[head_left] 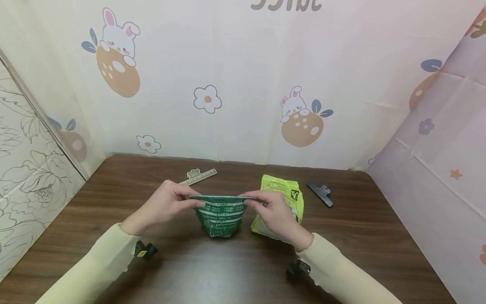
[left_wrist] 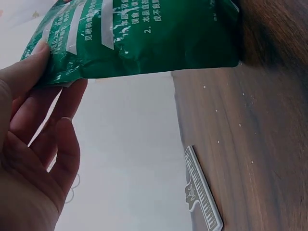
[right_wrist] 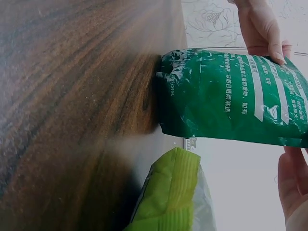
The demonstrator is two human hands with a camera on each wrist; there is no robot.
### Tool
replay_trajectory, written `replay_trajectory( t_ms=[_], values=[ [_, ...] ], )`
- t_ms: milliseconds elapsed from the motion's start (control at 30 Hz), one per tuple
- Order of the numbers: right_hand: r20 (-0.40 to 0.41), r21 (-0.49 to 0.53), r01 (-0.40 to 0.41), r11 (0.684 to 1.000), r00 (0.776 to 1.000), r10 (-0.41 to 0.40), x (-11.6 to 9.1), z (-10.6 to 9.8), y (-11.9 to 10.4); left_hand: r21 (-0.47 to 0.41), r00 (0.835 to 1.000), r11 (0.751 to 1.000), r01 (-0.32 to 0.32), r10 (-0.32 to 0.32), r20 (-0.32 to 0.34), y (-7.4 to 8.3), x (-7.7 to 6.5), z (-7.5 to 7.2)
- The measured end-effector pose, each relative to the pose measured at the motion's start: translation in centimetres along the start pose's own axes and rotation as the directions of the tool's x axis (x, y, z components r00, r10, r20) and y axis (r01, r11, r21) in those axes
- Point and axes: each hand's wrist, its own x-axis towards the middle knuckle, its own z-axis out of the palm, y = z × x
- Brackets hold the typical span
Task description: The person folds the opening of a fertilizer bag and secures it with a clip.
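A green plastic pouch [head_left: 221, 220] with white bands and printed text stands upright on the table between my hands. My left hand [head_left: 166, 205] pinches its top edge at the left corner, thumb on the near face and fingers behind. At the opposite corner my right hand [head_left: 274, 211] pinches the same edge between thumb and fingers. The top edge is stretched straight between them. In the left wrist view, the thumb presses on the pouch [left_wrist: 144, 38] near its white bands. Behind my right hand a yellow-green bag [head_left: 282, 184] lies partly hidden.
A light, ruler-like clip [head_left: 203, 175] with a piano-key pattern lies behind my left hand. Farther right lies a dark clip [head_left: 321, 194]. The brown wooden table [head_left: 360, 253] meets a patterned curtain [head_left: 243, 105] at the back. Small pale specks dot the wood in the left wrist view.
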Motion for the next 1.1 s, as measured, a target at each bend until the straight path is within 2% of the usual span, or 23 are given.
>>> replay_trajectory(
  t_ms=[133,300,400,467,533,667,733,800,933,1100],
  values=[
    [-0.003,0.007,0.000,1.000,1.000,0.000,-0.1,-0.2,-1.1,0.000,1.000,1.000,-0.016,0.016,-0.007,-0.1,0.0,0.1],
    [-0.006,0.019,-0.038,0.999,0.999,0.038,0.0,0.0,0.9,-0.002,1.000,1.000,0.026,-0.026,-0.013,-0.1,0.0,0.2],
    [-0.010,0.031,-0.043,0.999,0.999,0.044,0.1,0.1,1.9,0.000,0.999,1.000,0.026,-0.026,-0.023,-0.1,0.0,0.3],
    [-0.015,0.030,-0.019,0.999,1.000,0.020,0.0,0.1,2.1,0.006,0.999,1.000,-0.012,0.012,-0.035,-0.2,0.0,0.4],
    [-0.024,0.015,0.025,1.000,0.999,-0.025,-0.1,0.1,2.2,0.047,0.994,0.995,-0.090,0.092,-0.053,-0.3,-0.1,0.5],
    [-0.045,-0.029,0.134,0.991,0.990,-0.135,-0.3,0.2,2.4,0.160,0.960,0.956,-0.246,0.263,-0.094,-0.5,-0.2,0.8],
    [-0.051,-0.053,0.177,0.983,0.982,-0.179,-0.2,0.2,2.4,0.192,0.947,0.940,-0.281,0.305,-0.105,-0.5,-0.2,0.8],
    [-0.056,-0.078,0.207,0.975,0.976,-0.212,-0.2,0.2,2.5,0.193,0.941,0.934,-0.300,0.323,-0.103,-0.6,-0.3,0.7],
    [-0.059,-0.102,0.236,0.966,0.968,-0.243,-0.4,0.2,2.6,0.161,0.941,0.936,-0.314,0.329,-0.075,-0.5,-0.4,0.6],
    [-0.057,-0.060,0.213,0.975,0.975,-0.217,-0.5,0.3,2.7,0.130,0.952,0.947,-0.293,0.302,-0.057,-0.6,-0.4,0.5]
  ],
)
